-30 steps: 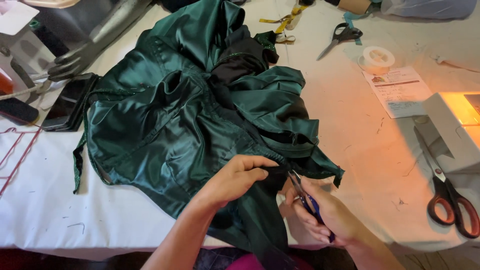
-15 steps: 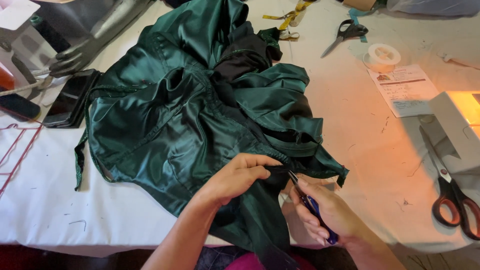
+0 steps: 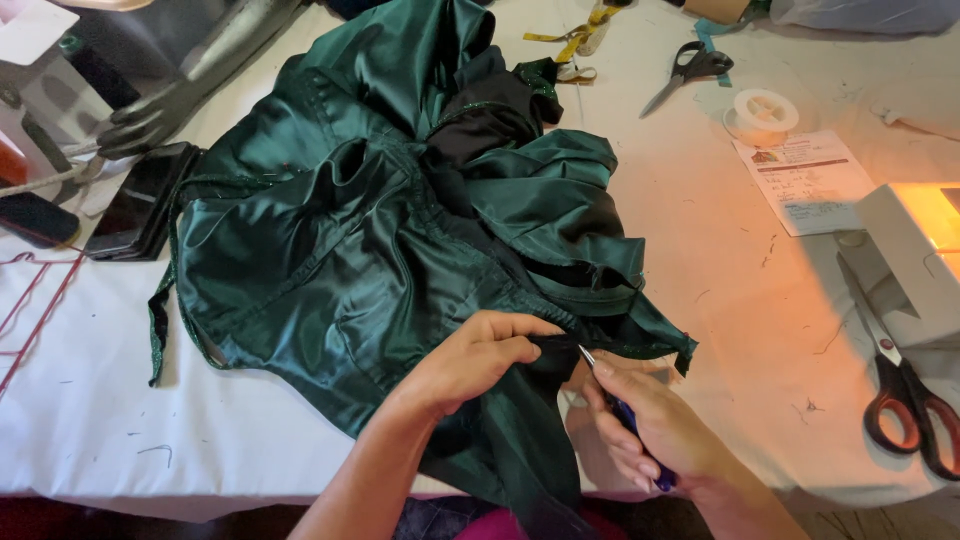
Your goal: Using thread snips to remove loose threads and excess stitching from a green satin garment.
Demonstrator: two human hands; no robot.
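A dark green satin garment [image 3: 380, 230] with black lining lies bunched on the white table [image 3: 90, 420]. My left hand [image 3: 480, 355] pinches a fold of the fabric at the garment's near edge. My right hand [image 3: 650, 430] grips a small blue-handled tool [image 3: 625, 415], a seam ripper by its look. Its metal tip touches the seam right beside my left fingers.
Red-handled scissors [image 3: 905, 385] lie at the right by a white lit box [image 3: 915, 255]. Black scissors [image 3: 690, 70], a tape spool [image 3: 762, 112], a printed sheet [image 3: 805, 180] and a yellow measuring tape [image 3: 575, 40] lie at the back. Dark phones [image 3: 140, 200] rest at left.
The view has shifted slightly. My right hand has edged the tool's tip closer to the seam. My left hand keeps its pinch on the fabric.
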